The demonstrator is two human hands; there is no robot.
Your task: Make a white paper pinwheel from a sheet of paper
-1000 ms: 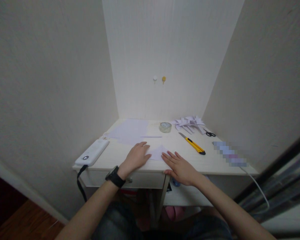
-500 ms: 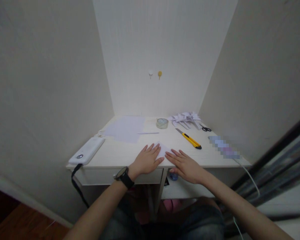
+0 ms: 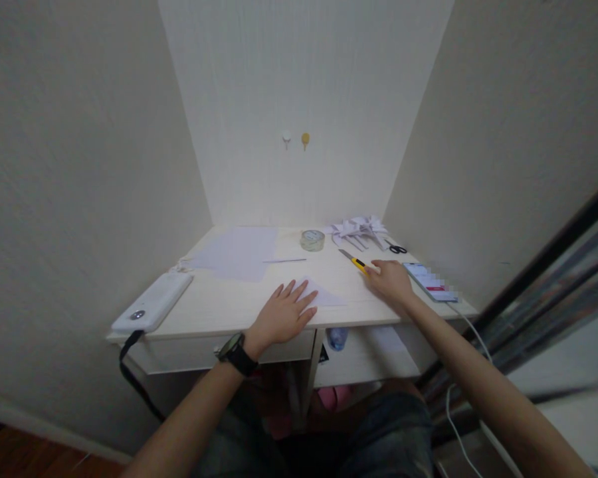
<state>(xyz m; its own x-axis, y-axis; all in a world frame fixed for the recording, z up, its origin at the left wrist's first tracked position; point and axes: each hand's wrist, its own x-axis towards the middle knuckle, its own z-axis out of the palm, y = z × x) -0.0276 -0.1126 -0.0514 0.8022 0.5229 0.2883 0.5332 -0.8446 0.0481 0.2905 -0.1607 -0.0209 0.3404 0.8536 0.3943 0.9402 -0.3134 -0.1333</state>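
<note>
Our right hand (image 3: 389, 280) left the folded paper (image 3: 319, 293) and covered the yellow utility knife (image 3: 355, 261), fingers curled, grip unclear. Our left hand (image 3: 282, 315) lay open, pinning the paper to the table (image 3: 219, 309).

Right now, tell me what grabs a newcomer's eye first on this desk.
The right hand lies over the yellow utility knife right of centre. The left hand presses flat on a folded white paper near the front edge. Behind sit a tape roll and a heap of folded paper pieces by the back wall.
</note>
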